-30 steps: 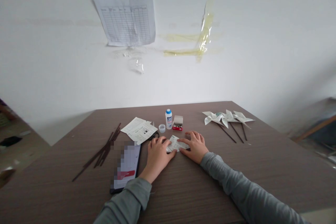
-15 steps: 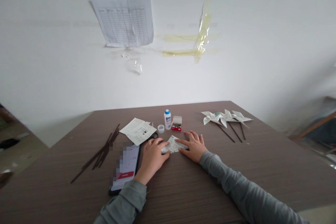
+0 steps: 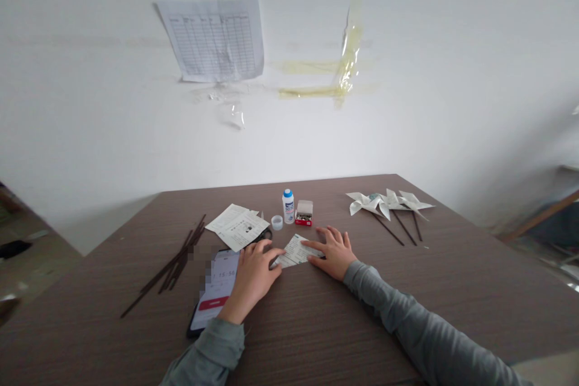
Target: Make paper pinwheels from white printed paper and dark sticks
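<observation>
Paper (image 3: 297, 251) lies flat on the table (image 3: 316, 325), between the hands. The right hand (image 3: 335, 255) rests loosely spread on its right end, likely steadying it; the left hand (image 3: 257, 271) half-curls at the left corner, whether pinching I cannot tell.

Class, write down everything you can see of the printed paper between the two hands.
The printed paper is pale, thin-looking and bears small dark print, too fine to read. Its visible outline looks roughly triangular, the long edge nearest the person. It lies on the brown table, with the left hand at its left end and the right hand's fingers on its right part.
</observation>
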`<state>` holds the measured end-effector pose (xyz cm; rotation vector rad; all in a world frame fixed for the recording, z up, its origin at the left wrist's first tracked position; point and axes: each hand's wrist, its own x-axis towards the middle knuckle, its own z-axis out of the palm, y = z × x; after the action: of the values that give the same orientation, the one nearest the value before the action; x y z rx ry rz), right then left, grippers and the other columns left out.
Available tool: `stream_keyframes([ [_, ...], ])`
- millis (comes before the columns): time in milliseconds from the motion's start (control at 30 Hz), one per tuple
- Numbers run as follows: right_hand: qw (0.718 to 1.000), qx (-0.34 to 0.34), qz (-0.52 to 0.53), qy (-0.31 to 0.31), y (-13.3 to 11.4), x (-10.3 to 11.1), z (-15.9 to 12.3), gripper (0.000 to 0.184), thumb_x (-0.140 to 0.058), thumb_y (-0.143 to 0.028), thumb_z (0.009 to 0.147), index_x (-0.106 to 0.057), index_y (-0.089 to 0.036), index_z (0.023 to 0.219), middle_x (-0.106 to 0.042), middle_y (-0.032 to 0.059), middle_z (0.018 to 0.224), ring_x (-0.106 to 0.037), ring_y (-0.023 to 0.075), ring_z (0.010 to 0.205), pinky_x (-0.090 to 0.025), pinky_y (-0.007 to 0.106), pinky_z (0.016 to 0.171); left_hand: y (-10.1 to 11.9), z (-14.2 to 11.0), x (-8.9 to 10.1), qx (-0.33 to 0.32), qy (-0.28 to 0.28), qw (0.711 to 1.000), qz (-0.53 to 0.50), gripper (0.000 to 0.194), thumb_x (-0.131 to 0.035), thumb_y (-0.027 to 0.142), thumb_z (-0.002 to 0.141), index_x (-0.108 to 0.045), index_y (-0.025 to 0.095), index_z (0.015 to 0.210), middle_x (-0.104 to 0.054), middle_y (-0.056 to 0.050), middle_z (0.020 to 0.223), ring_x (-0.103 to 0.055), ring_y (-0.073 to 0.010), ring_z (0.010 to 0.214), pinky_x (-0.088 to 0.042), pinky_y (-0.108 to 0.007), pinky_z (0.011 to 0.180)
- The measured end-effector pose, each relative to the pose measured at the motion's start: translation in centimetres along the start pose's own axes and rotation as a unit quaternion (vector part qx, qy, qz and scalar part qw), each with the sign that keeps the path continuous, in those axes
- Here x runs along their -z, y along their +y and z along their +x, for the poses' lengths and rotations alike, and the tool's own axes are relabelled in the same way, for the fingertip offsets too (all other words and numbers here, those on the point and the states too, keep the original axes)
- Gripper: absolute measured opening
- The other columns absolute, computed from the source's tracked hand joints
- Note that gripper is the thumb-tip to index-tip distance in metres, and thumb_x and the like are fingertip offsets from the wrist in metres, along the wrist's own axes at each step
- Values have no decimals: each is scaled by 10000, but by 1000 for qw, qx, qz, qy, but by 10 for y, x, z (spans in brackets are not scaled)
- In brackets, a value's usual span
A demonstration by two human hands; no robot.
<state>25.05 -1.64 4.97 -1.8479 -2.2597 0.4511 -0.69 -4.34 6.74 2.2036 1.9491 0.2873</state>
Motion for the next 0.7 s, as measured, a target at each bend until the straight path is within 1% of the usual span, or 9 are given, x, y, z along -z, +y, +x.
stream_keyframes([
  [133, 999, 1, 0, -35, 1, 4, 2, 602, -817, -606, 1203, -772, -626, 1803, -557, 3, 2083, -331, 578, 1983, -232, 904, 1591, -7, -1, 2, -1, -3, 1000, 8, 504, -801, 153, 1140, -1000, 392, 1537, -836, -122, 1730, -770, -402, 1650, -551, -573, 1460],
  [200, 999, 2, 1, -39, 1, 4, 2, 610, -791, -605, 1218, -756, -601, 1828, -525, 21, 2103, -302, 577, 1995, -204, 915, 1594, -10, -2, 2, -6, 5, 1000, 10, 509, -800, 135, 1132, -1010, 405, 1509, -846, -114, 1700, -778, -400, 1631, -552, -580, 1459],
  [267, 999, -1, 1, -43, 0, 5, 2, 614, -780, -607, 1227, -749, -585, 1839, -503, 32, 2115, -285, 569, 2004, -196, 901, 1602, -13, -3, 2, -9, 10, 1000, 9, 522, -797, 112, 1123, -1014, 402, 1498, -845, -125, 1697, -776, -408, 1634, -548, -591, 1463],
  [367, 999, -3, -2, -47, 0, 5, 1, 610, -778, -601, 1232, -744, -596, 1841, -499, 22, 2117, -275, 556, 2013, -201, 872, 1613, -15, -4, 3, -7, 1, 1000, 13, 543, -785, 104, 1128, -1000, 387, 1539, -815, -153, 1747, -754, -419, 1676, -536, -591, 1473],
  [433, 999, -2, -3, -43, 0, 5, 1, 602, -767, -594, 1239, -744, -595, 1841, -504, 26, 2114, -280, 551, 2012, -198, 877, 1610, -16, -4, 5, -4, -7, 1000, 18, 554, -782, 120, 1135, -983, 394, 1573, -798, -149, 1779, -737, -418, 1701, -527, -587, 1480],
  [533, 999, 4, 5, -39, 1, 5, 1, 600, -778, -593, 1234, -761, -572, 1834, -521, 43, 2105, -297, 571, 1996, -196, 887, 1601, -20, -3, 6, 0, -15, 1000, 19, 559, -794, 152, 1135, -962, 410, 1602, -783, -136, 1812, -723, -419, 1721, -520, -583, 1487],
  [700, 999, 9, 12, -38, 4, 2, 1, 605, -796, -589, 1221, -771, -575, 1825, -537, 31, 2093, -306, 578, 1985, -204, 867, 1603, -26, -2, 9, 12, -20, 1000, 14, 606, -826, 176, 1115, -926, 423, 1660, -758, -139, 1860, -682, -427, 1782, -500, -585, 1509],
])
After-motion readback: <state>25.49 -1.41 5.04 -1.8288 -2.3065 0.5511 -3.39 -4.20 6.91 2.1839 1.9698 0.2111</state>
